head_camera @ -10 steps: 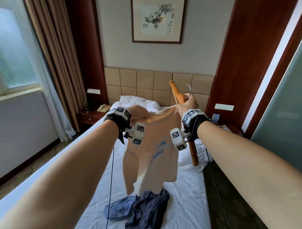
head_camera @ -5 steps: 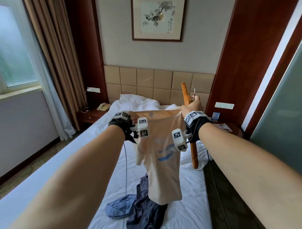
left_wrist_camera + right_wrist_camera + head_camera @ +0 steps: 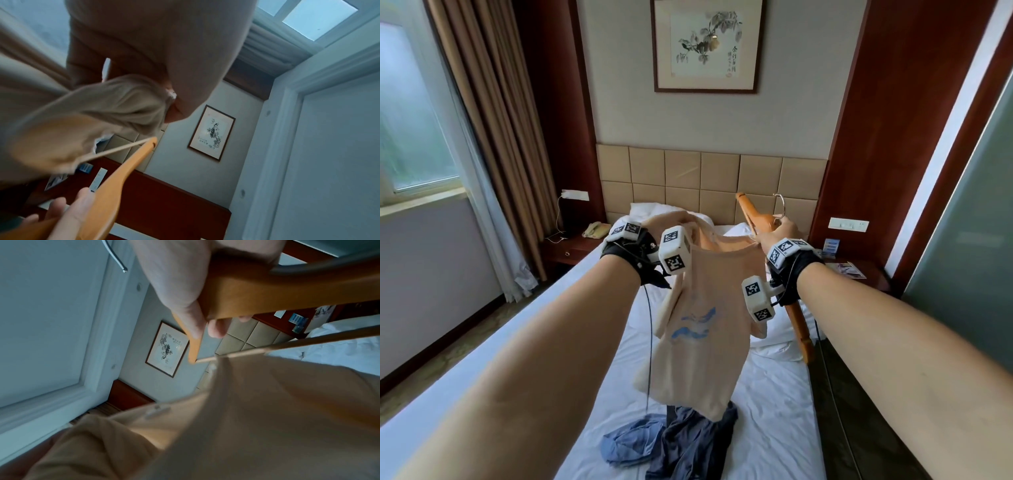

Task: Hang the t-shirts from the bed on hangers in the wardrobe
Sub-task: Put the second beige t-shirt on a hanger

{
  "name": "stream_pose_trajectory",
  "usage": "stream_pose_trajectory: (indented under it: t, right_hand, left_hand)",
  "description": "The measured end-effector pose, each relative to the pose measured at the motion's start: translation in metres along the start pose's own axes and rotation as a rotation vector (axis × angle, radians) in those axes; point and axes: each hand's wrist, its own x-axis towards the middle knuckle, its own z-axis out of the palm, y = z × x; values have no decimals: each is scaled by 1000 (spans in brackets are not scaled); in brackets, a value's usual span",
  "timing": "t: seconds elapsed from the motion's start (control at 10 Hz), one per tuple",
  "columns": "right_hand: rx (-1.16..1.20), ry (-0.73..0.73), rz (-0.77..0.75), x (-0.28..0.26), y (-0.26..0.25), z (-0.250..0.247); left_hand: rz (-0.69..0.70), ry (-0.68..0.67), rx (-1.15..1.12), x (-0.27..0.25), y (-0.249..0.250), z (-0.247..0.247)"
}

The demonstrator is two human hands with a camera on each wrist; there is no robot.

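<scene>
A beige t-shirt (image 3: pixel 698 329) with a blue print hangs in the air above the bed, between my two hands. My left hand (image 3: pixel 654 224) grips its bunched shoulder cloth (image 3: pixel 115 104). My right hand (image 3: pixel 782 229) holds a wooden hanger (image 3: pixel 760 217) at its middle, fingers (image 3: pixel 185 288) curled round the wood (image 3: pixel 267 293), with the metal hook (image 3: pixel 780 202) sticking up. The hanger stands nearly on end, one arm up by the shirt's collar, the other arm (image 3: pixel 803 329) pointing down past my right wrist. A blue garment (image 3: pixel 630 442) and a dark navy one (image 3: pixel 695 442) lie crumpled on the white bed (image 3: pixel 774 411).
Padded headboard (image 3: pixel 709 178) and a framed picture (image 3: pixel 707 44) are straight ahead. A nightstand with a phone (image 3: pixel 594 229) stands at the left, curtains (image 3: pixel 493 120) and a window beyond it. A second nightstand (image 3: pixel 859 270) and a frosted glass panel (image 3: pixel 969 222) are on the right.
The shirt has risen and turned, now hanging narrower with its print facing me. My left hand has lifted its shoulder cloth higher and further out. The hanger has tilted a little in my right hand.
</scene>
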Motion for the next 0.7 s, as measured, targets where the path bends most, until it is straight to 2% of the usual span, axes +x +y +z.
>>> stream_pose_trajectory:
  t: [0.1, 0.2, 0.3, 0.4, 0.5, 0.6, 0.7]
  right_hand:
    - [52, -53, 31, 2, -2, -10]
    - [83, -32, -29, -6, -11, -25]
    - [231, -23, -51, -17, -20, -34]
    - [299, -21, -27, -21, -23, -38]
    - [309, -44, 20, -19, -24, -40]
    - [346, -66, 49, -17, -22, -38]
    - [366, -72, 66, -16, -21, -37]
  left_hand:
    - [5, 29, -136, 4, 9, 3]
    - [-32, 106, -118, 7, 10, 9]
    - [16, 210, -33, 21, 3, 2]
    - [-105, 303, 126, 83, -18, -25]
    - [-131, 424, 443, 116, -29, -42]
    - [30, 456, 218, 59, -8, -27]
    - [21, 591, 113, 51, -8, -32]
